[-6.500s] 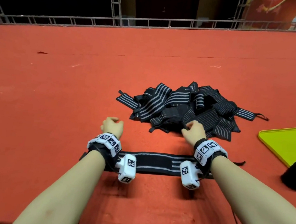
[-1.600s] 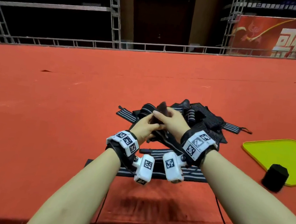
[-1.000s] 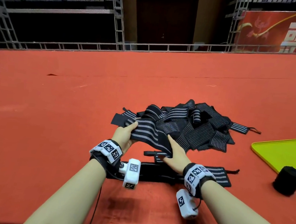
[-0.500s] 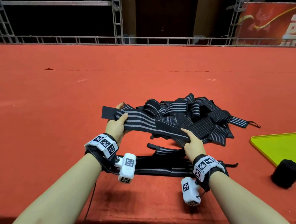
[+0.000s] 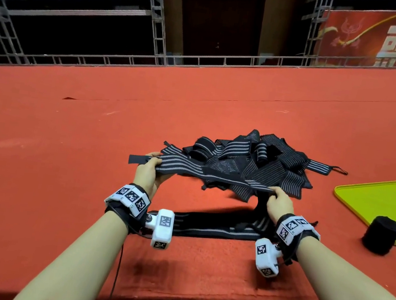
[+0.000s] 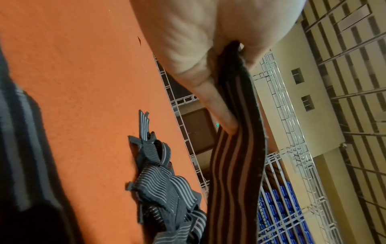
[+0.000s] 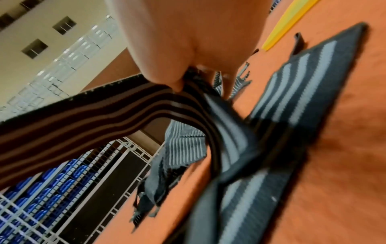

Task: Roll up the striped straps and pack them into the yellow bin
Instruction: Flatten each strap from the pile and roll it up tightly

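Note:
A black strap with grey stripes [image 5: 189, 170] is stretched in the air between my two hands, above the red table. My left hand [image 5: 147, 171] pinches it near its plain black end; the left wrist view shows the strap [image 6: 236, 165] running out from between thumb and fingers. My right hand [image 5: 279, 202] grips the other part, and the strap's tail [image 7: 225, 132] hangs down from it. A second strap [image 5: 209, 227] lies flat on the table under my wrists. The pile of loose straps [image 5: 253, 162] sits just beyond. The yellow bin [image 5: 381, 206] lies at the right.
A rolled black strap [image 5: 380, 235] stands on end at the bin's near edge. The table's front edge [image 5: 197, 298] runs close below my forearms. A metal railing [image 5: 203, 61] borders the far side of the red surface.
Both hands have lifted the strap a little higher and pulled it tauter; the right hand moved right and its tail now hangs down onto the flat strap.

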